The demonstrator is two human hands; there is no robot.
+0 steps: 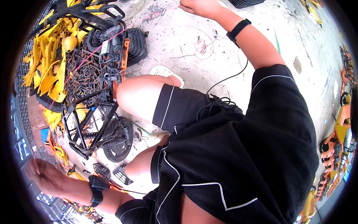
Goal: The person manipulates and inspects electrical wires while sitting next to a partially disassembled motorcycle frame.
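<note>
Cut off by the top edge, my right hand (195, 7) is closed at the fingertips on a thin pink wire (87, 56). The wire runs down and left across a stripped black scooter frame (106, 84) toward my other arm. At the lower left, my left hand (47, 179) has its fingers curled in. They are partly blurred, and what they hold cannot be made out. A black strap with a dark device (97, 190) circles the left wrist. Beside my bare knees, the frame carries a black wheel (118, 140) and an orange bar (125, 56).
Rusty metal parts (82, 67) and yellow body panels (48, 63) pile up beyond the frame. A black crate (137, 45) stands beside it. Loose wires (203, 46) lie on the concrete floor (291, 41). Orange scooters (330, 156) line the right side.
</note>
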